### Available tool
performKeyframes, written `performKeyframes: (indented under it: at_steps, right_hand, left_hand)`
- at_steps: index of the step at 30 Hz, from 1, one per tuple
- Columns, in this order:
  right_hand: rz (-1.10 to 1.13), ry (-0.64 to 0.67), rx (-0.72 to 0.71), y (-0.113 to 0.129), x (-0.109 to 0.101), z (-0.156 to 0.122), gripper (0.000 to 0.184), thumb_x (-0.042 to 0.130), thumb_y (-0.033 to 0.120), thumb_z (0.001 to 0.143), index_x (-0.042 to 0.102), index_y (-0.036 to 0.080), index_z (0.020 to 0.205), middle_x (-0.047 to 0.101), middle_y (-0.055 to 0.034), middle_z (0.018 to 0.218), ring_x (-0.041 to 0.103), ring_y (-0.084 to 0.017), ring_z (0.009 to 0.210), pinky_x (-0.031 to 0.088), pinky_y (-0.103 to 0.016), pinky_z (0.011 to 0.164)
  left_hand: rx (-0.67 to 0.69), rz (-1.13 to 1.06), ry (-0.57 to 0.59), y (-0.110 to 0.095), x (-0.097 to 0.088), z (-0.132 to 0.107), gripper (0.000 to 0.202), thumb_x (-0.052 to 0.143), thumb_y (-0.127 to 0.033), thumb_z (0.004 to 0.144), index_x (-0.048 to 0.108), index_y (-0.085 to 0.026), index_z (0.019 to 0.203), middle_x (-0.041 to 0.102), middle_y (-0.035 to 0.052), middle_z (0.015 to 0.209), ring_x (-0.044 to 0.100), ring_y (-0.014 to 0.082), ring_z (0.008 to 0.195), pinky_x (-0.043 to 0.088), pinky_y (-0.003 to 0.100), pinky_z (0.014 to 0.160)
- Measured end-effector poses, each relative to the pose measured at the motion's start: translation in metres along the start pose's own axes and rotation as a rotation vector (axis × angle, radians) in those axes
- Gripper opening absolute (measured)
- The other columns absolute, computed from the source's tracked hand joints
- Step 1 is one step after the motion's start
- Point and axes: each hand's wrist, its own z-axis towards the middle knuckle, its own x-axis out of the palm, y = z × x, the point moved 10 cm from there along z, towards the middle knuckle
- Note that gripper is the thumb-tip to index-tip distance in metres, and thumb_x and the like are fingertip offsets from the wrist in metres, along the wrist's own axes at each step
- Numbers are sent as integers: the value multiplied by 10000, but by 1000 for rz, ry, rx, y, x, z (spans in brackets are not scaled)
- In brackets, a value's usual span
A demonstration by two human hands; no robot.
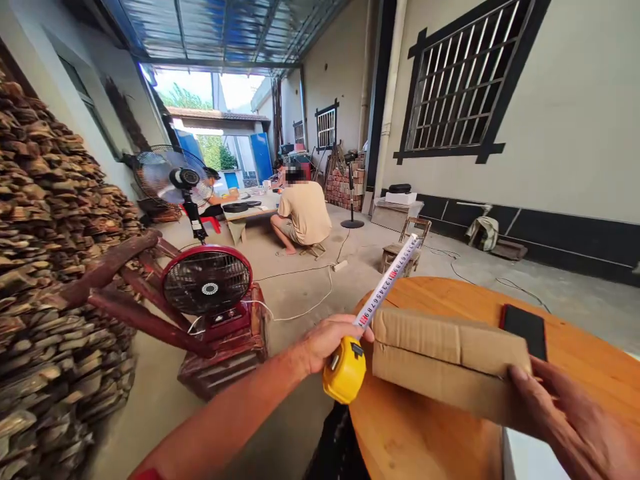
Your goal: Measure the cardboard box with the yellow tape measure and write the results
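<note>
My left hand [327, 341] is closed around a yellow tape measure [345, 371]. Its white blade [390, 281] sticks out up and to the right, past the left end of a taped cardboard box [445, 363]. The box lies on a round wooden table [590, 360]. My right hand [570, 420] grips the box's near right corner, with the thumb on top. A black phone [525, 328] lies flat on the table just behind the box.
A red floor fan [207, 283] sits on a red stand to the left, with a taller black fan [173, 177] behind it. Stacked firewood [45, 267] lines the left wall. A person [303, 213] squats at a low table farther back. Small wooden stool [407, 250] beyond the table.
</note>
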Motion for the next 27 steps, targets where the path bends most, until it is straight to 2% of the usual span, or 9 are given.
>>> performKeyframes:
  at_steps: [3, 6, 12, 15, 18, 20, 22, 24, 27]
  right_hand:
    - [-5, 67, 49, 19, 6, 13, 539, 308, 603, 827, 620, 202, 1007, 698, -109, 876, 646, -300, 793, 457, -364, 626]
    - [-24, 73, 57, 29, 5, 26, 517, 298, 559, 858, 630, 178, 966, 690, -96, 833, 636, -258, 768, 414, -305, 607]
    - [-167, 70, 112, 26, -12, 30, 471, 359, 558, 849, 665, 220, 964, 697, -72, 827, 627, -241, 762, 344, -273, 570]
    - [-191, 144, 123, 20, -5, 29, 458, 387, 544, 842, 682, 198, 896, 688, -84, 759, 625, -241, 737, 321, -265, 545]
    - [-185, 201, 113, 16, 3, 23, 485, 365, 540, 854, 687, 182, 801, 674, -83, 705, 620, -228, 697, 322, -262, 534]
    - [-115, 195, 110, 14, 3, 14, 493, 349, 542, 863, 685, 181, 869, 687, -78, 758, 628, -228, 727, 362, -266, 571]
    - [6, 186, 114, 11, 1, 1, 508, 363, 551, 857, 651, 171, 1032, 699, -94, 899, 636, -244, 820, 416, -291, 651]
    - [117, 179, 118, 8, 0, -13, 568, 415, 568, 829, 574, 153, 1183, 665, -129, 1075, 623, -269, 932, 448, -332, 734]
    - [192, 173, 116, 6, 0, -33, 667, 495, 576, 781, 479, 142, 1287, 594, -158, 1216, 580, -298, 1043, 454, -383, 815]
  left_hand:
    - [-57, 14, 37, 1, 4, 11, 228, 618, -325, 676, 640, -138, 805, 566, -14, 543, 581, 145, 468, 401, 234, 464]
    - [-78, 40, 69, -7, 8, 21, 200, 622, -314, 700, 625, -153, 818, 592, -18, 563, 595, 134, 485, 407, 217, 469]
    - [-200, 114, 192, -20, 21, 14, 200, 624, -310, 704, 633, -141, 809, 588, -9, 544, 592, 159, 443, 408, 235, 422]
    - [-294, 207, 231, -12, 21, 13, 201, 630, -327, 700, 634, -153, 801, 606, -8, 615, 599, 157, 457, 422, 241, 428]
    - [-337, 319, 232, -5, 10, 17, 197, 630, -339, 707, 643, -164, 797, 572, -16, 568, 584, 152, 459, 414, 232, 425]
    - [-327, 362, 234, -8, 1, 16, 195, 619, -343, 729, 653, -167, 805, 561, -15, 547, 555, 133, 452, 399, 216, 423]
    - [-303, 410, 289, -14, -2, 12, 197, 597, -340, 757, 662, -163, 814, 625, 19, 647, 539, 112, 471, 392, 203, 434]
    - [-307, 467, 387, -18, 1, 5, 199, 568, -334, 784, 663, -161, 811, 673, 59, 751, 541, 107, 502, 390, 196, 456]
    - [-336, 533, 492, -20, 11, 2, 199, 541, -328, 801, 658, -169, 808, 677, 66, 691, 533, 118, 516, 370, 193, 472]
